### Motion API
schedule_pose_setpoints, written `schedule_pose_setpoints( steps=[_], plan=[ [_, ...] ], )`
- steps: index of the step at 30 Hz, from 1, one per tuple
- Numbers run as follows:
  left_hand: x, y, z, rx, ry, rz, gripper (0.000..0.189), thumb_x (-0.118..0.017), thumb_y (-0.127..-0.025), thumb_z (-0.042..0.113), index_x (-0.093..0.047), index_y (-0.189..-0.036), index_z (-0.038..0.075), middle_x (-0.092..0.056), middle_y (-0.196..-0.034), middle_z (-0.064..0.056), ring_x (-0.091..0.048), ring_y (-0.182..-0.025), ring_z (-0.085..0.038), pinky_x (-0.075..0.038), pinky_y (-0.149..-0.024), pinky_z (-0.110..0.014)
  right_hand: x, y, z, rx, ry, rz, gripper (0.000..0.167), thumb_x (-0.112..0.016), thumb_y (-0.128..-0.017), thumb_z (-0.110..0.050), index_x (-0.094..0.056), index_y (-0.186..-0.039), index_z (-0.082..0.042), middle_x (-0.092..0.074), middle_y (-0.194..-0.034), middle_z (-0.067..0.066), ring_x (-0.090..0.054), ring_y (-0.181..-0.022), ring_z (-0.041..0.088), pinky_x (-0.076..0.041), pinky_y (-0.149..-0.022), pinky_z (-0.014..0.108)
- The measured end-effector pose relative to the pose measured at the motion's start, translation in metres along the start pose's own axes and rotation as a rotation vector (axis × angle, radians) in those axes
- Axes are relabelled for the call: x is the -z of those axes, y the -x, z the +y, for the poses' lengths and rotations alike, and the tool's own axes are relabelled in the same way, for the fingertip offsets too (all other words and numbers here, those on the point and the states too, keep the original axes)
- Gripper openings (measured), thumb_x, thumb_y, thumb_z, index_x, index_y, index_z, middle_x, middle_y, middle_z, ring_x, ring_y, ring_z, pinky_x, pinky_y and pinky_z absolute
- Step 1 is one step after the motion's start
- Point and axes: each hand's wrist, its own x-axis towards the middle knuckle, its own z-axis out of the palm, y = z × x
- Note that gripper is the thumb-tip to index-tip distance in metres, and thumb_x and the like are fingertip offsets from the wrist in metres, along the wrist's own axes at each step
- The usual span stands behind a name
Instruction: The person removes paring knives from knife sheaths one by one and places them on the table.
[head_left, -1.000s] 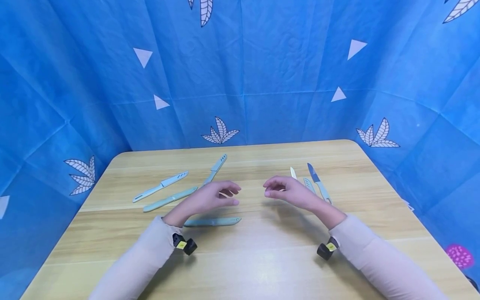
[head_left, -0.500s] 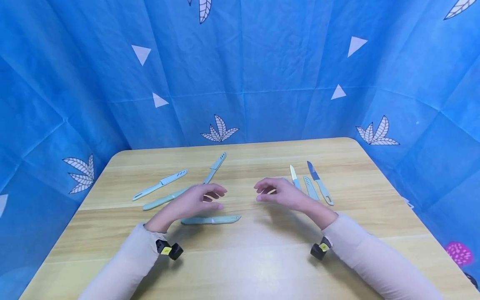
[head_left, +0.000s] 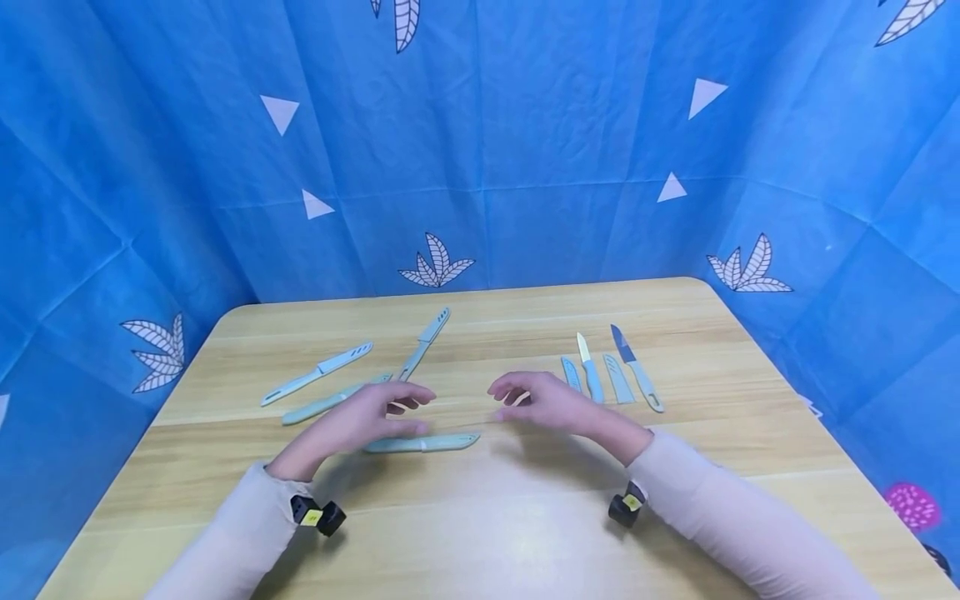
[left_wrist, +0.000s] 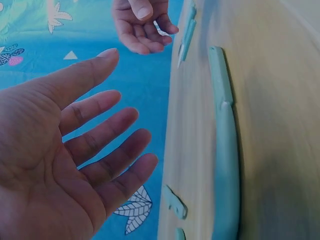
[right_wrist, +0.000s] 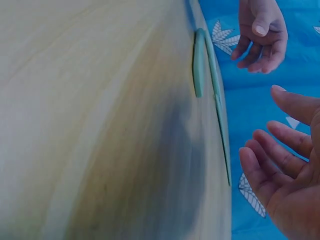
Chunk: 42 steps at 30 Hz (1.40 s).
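Blue sheath (head_left: 572, 372) more exposed, right hand (head_left: 549, 402) and left hand (head_left: 362, 418) shifted leftward, relaxed, empty

Four sheathed blue-green knives (head_left: 317, 373) lying flat nearer the left edge of the surface (head_left: 480, 517), two bare-bladed knives (head_left: 638, 373) and two loose sheaths (head_left: 618, 382) nearer the right, tips toward the far edge

The surface (head_left: 510, 521) is smooth wood grain, glossy toward its front edge. Sheathed knives (head_left: 318, 372) near its left edge look matt plastic; toward the far right corner, a bare knife (head_left: 637, 372) has a smooth metallic blade.
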Motion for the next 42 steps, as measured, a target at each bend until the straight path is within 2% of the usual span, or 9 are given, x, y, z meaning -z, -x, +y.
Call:
schedule_pose_setpoints(
  steps=[6, 11, 16, 19, 30, 36, 42],
  plan=[
    [-0.002, 0.006, -0.006, -0.003, -0.028, -0.006, 0.047, -0.074, -0.089, 0.029, -0.062, -0.129, 0.009, -0.064, -0.125, -0.006, -0.060, -0.111, -0.023, -0.054, -0.095, -0.046, -0.007, -0.003, -0.002, 0.008, 0.015, -0.020, 0.041, -0.073, -0.090, -0.021, -0.062, -0.125, -0.003, -0.066, -0.117, 0.013, -0.062, -0.106, 0.023, -0.056, -0.090, 0.031],
    [-0.005, 0.009, -0.012, 0.017, -0.032, -0.006, 0.047, -0.075, -0.088, 0.029, -0.062, -0.129, 0.010, -0.064, -0.124, -0.003, -0.060, -0.111, -0.021, -0.054, -0.096, -0.044, -0.011, -0.007, -0.002, 0.025, 0.017, -0.038, 0.043, -0.073, -0.090, -0.023, -0.062, -0.126, -0.003, -0.065, -0.118, 0.013, -0.062, -0.107, 0.022, -0.056, -0.092, 0.035],
    [-0.009, 0.012, -0.018, 0.049, -0.038, -0.004, 0.048, -0.076, -0.087, 0.030, -0.063, -0.130, 0.012, -0.064, -0.123, 0.001, -0.059, -0.111, -0.020, -0.053, -0.095, -0.044, -0.016, -0.012, -0.001, 0.042, 0.020, -0.046, 0.043, -0.074, -0.089, -0.021, -0.061, -0.126, -0.002, -0.066, -0.117, 0.012, -0.062, -0.106, 0.024, -0.057, -0.090, 0.031],
    [-0.012, 0.012, -0.021, 0.065, -0.033, -0.007, 0.048, -0.076, -0.087, 0.030, -0.063, -0.130, 0.012, -0.064, -0.123, 0.001, -0.059, -0.111, -0.020, -0.053, -0.095, -0.044, -0.020, -0.013, -0.002, 0.030, 0.016, -0.054, 0.045, -0.075, -0.088, -0.021, -0.061, -0.126, -0.002, -0.066, -0.117, 0.012, -0.062, -0.106, 0.025, -0.056, -0.089, 0.027],
    [-0.018, 0.013, -0.028, 0.032, -0.081, -0.022, 0.046, -0.076, -0.086, 0.030, -0.064, -0.127, 0.012, -0.065, -0.123, 0.000, -0.060, -0.110, -0.018, -0.052, -0.098, -0.042, -0.032, -0.019, -0.006, 0.000, 0.069, -0.058, 0.044, -0.076, -0.087, -0.023, -0.062, -0.126, -0.006, -0.068, -0.113, 0.007, -0.065, -0.101, 0.020, -0.055, -0.090, 0.030],
    [-0.019, 0.012, -0.030, 0.041, -0.105, -0.016, 0.047, -0.078, -0.084, 0.031, -0.065, -0.126, 0.013, -0.066, -0.119, 0.001, -0.061, -0.108, -0.018, -0.053, -0.096, -0.042, -0.035, -0.023, -0.007, -0.012, 0.093, -0.067, 0.043, -0.076, -0.086, -0.023, -0.064, -0.124, -0.008, -0.069, -0.110, 0.004, -0.065, -0.100, 0.018, -0.055, -0.091, 0.032],
    [-0.022, 0.011, -0.031, 0.037, -0.146, -0.026, 0.047, -0.080, -0.082, 0.029, -0.066, -0.124, 0.013, -0.067, -0.116, 0.002, -0.061, -0.106, -0.017, -0.054, -0.093, -0.040, -0.041, -0.025, -0.005, -0.062, 0.083, -0.082, 0.046, -0.079, -0.084, -0.025, -0.064, -0.124, -0.010, -0.069, -0.110, -0.001, -0.063, -0.099, 0.012, -0.054, -0.091, 0.029]
  ],
)
